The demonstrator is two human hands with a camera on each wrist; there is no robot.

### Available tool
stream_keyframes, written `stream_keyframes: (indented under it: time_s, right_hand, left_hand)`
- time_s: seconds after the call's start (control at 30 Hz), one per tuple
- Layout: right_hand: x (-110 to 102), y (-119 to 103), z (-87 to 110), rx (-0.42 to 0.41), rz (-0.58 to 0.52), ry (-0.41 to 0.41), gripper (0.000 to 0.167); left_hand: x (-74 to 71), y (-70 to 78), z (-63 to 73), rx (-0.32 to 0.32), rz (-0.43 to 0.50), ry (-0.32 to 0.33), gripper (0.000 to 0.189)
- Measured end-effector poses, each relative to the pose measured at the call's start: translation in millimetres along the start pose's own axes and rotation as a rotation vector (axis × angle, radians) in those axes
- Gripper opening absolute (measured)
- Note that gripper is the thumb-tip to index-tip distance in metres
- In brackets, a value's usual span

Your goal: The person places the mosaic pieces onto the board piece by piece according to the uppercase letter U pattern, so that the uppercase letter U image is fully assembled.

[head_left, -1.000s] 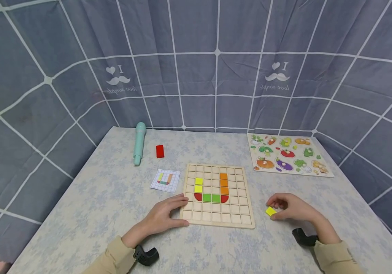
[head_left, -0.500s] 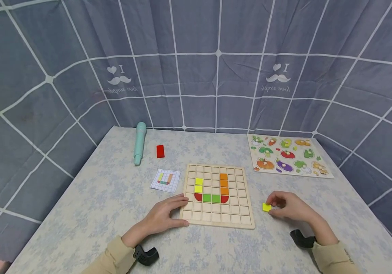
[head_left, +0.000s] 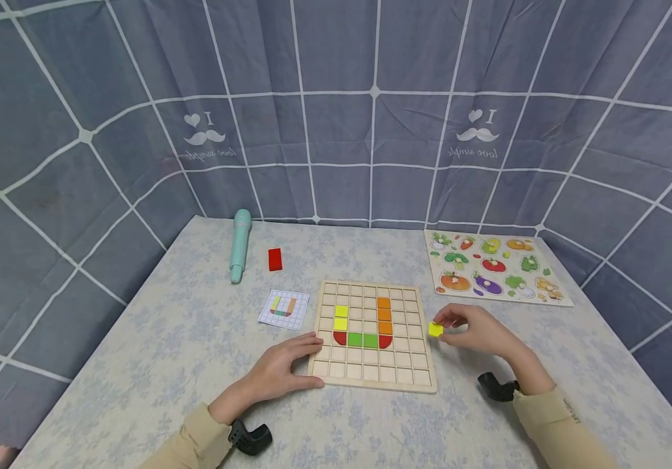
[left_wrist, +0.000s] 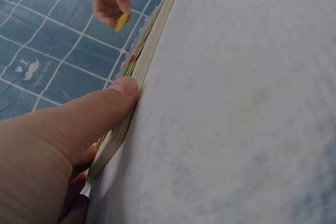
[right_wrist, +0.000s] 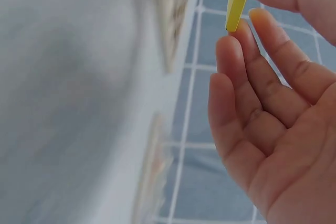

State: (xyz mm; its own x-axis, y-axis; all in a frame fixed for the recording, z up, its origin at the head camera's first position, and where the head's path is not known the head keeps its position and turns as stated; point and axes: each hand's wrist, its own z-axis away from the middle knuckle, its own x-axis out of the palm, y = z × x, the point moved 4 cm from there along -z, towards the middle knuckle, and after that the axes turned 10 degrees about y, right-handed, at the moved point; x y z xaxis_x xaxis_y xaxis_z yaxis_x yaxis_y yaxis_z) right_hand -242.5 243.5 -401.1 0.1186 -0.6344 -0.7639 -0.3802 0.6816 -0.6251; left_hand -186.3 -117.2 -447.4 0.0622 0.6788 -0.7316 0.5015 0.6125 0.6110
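My right hand (head_left: 476,331) pinches a small yellow square tile (head_left: 435,329) just off the right edge of the wooden grid board (head_left: 371,384). In the right wrist view the thumb presses the yellow tile (right_wrist: 236,6) against the fingertips. On the board lie two yellow tiles (head_left: 341,317), orange tiles (head_left: 384,312), green tiles (head_left: 362,341) and two red rounded corner tiles (head_left: 340,338), forming a U. My left hand (head_left: 279,368) rests at the board's left edge, fingers and thumb spread apart. The left wrist view has the thumb (left_wrist: 123,87) touching the board's side.
A pattern card (head_left: 284,309) printed with a U lies left of the board. Behind it are a red block (head_left: 275,259) and a turquoise microphone (head_left: 240,246). A vegetable puzzle board (head_left: 491,266) sits at the back right, before a blue gridded curtain (head_left: 336,130).
My right hand has carried the yellow tile left and away from me, toward the board's right edge. The left hand and the board have stayed put.
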Motion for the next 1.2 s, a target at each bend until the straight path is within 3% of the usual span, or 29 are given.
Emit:
stream_keyframes:
  time_s: [0.33,0.63,1.0,1.2]
  right_hand:
    - [16.5,-43.0,-48.0,-0.088,-0.045,-0.012,0.021]
    - [46.7,-74.3,-88.3,-0.113,-0.065,-0.062,0.021]
    - [88.6,-78.0,-121.5,-0.062,-0.103,-0.133,0.021]
    - [101.8,-76.6,-131.8,-0.023,-0.065,-0.141,0.020]
  left_hand:
    - [0.3,-0.4,1.0,-0.009,0.005,-0.003,0.069]
    - [0.5,-1.1,0.6,-0.003,0.003,0.000,0.069]
    - [0.8,0.1,0.1,0.005,0.000,-0.001,0.067]
    - [0.2,0.4,-0.1,0.010,0.002,-0.001,0.066]
